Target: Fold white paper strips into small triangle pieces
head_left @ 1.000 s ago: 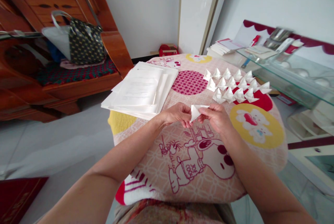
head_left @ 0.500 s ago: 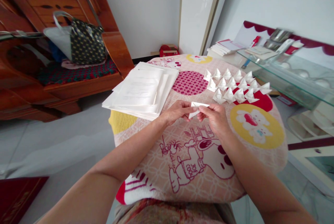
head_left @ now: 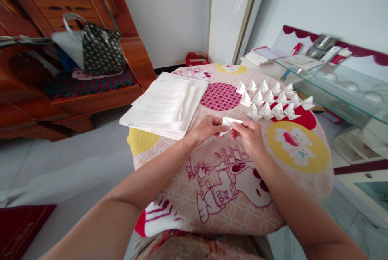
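Note:
Above the middle of the cloth-covered table (head_left: pixel 197 187), a small folded white paper (head_left: pixel 228 122) is pinched between both hands. My left hand (head_left: pixel 209 128) grips its left side, fingers closed. On the right side, my right hand (head_left: pixel 247 131) holds it between thumb and fingers. Beyond my right hand stand several folded paper boats (head_left: pixel 269 97) in rows. To the left of my hands lies a stack of white paper sheets (head_left: pixel 165 104), the top one with faint print.
A glass shelf (head_left: pixel 348 90) with metal containers and papers stands at the right. At the left is a wooden bench (head_left: pixel 136 62) holding a dotted black bag (head_left: pixel 101 48). A dark red item (head_left: pixel 27 227) lies at the lower left.
My left thumb and fingers have shifted slightly on the folded paper. The boats and the stack of sheets have stayed in place.

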{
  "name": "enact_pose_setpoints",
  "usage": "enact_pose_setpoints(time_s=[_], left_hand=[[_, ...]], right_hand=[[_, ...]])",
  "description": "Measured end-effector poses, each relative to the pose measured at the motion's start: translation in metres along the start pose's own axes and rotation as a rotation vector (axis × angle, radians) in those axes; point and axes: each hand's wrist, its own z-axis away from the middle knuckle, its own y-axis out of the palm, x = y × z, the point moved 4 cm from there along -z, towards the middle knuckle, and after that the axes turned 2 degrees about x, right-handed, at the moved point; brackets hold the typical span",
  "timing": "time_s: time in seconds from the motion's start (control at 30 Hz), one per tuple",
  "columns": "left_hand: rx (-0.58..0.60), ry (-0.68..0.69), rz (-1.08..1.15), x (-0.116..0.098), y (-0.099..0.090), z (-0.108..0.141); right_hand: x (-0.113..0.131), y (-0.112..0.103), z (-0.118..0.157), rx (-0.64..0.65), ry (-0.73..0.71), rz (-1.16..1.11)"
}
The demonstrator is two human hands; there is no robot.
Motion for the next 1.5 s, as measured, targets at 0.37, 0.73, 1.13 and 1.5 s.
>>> enact_pose_setpoints(time_s=[0.37, 0.73, 1.13, 1.5], left_hand=[[-0.003, -0.022, -0.011, 0.006, -0.002, -0.002], [0.066, -0.13, 0.035, 0.009, -0.001, -0.002], [0.06, -0.025, 0.034, 0.009, -0.004, -0.003], [0.09, -0.083, 0.098, 0.004, -0.006, 0.003]], right_hand=[[-0.004, 0.0, 0.0, 0.083, 0.075, 0.019], [-0.004, 0.002, 0.0, -0.016, 0.027, 0.001], [-0.006, 0.003, -0.003, -0.063, 0.052, -0.111], [-0.007, -0.001, -0.004, 0.023, 0.074, -0.088]])
